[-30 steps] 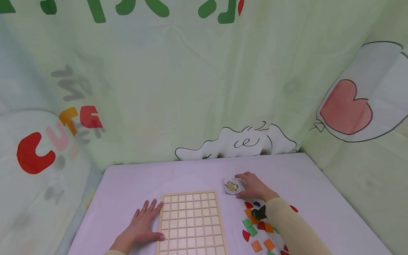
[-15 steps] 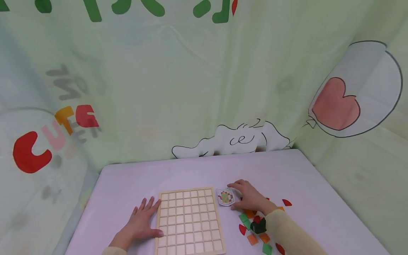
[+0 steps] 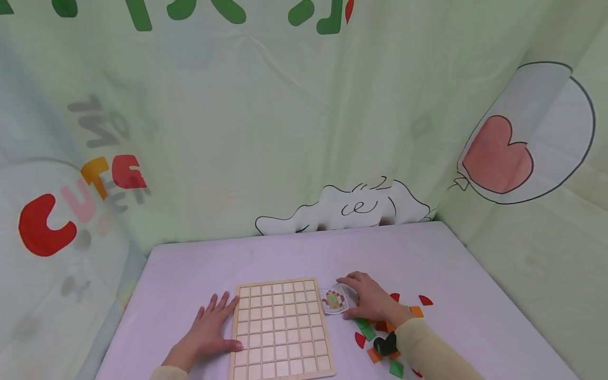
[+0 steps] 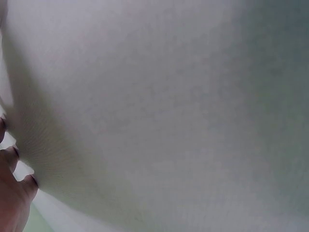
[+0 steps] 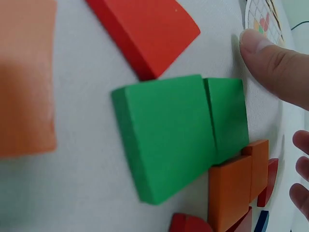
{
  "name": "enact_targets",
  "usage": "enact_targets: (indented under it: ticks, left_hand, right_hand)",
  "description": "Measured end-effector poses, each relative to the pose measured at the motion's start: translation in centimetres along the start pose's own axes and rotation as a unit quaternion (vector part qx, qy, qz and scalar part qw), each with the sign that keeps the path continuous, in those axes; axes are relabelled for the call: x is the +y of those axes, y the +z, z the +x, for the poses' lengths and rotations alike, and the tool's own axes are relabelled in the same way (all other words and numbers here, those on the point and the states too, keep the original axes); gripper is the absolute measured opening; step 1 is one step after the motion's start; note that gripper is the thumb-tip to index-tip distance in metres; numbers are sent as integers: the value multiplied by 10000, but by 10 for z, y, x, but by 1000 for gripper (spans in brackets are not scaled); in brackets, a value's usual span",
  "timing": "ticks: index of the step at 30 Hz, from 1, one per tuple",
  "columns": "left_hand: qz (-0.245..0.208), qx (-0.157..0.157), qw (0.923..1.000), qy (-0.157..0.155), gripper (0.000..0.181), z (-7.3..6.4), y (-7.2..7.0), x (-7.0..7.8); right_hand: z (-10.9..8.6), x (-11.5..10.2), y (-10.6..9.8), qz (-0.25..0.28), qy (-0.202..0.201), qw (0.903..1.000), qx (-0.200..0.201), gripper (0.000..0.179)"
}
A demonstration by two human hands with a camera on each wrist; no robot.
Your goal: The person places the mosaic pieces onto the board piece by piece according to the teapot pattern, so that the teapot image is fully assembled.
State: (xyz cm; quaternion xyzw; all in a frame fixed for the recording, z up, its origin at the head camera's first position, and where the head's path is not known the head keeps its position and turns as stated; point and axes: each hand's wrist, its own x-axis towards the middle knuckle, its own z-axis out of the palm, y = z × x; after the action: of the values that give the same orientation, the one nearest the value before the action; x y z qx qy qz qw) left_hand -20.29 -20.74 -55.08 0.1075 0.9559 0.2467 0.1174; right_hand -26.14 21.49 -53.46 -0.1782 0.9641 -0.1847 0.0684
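Observation:
A wooden grid board with square compartments lies on the table. My left hand rests at its left edge, fingers spread and straight, thumb tip on the frame. In the left wrist view only some fingers show at the lower left, with pale blur over the rest. My right hand holds a small white pattern card by its right side, between thumb and index finger, against the board's right edge. In the right wrist view the thumb meets the card's edge, and the other fingers are apart.
Under and beside the right forearm lie loose pieces: green squares, orange squares, red wedges and a dark green piece. The pale tablecloth reaches back to a printed curtain.
The right hand has brought the card left and toward me, up to the board's right edge. The left hand has stayed at the board. The view has shifted slightly.

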Motion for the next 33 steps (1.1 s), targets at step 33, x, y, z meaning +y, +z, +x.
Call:
enact_targets:
  ticks: [33]
  left_hand:
    - [5,-26,10000,22,117,0,0,-1]
  right_hand:
    - [-27,48,-30,1394,1027,9848,96,65]
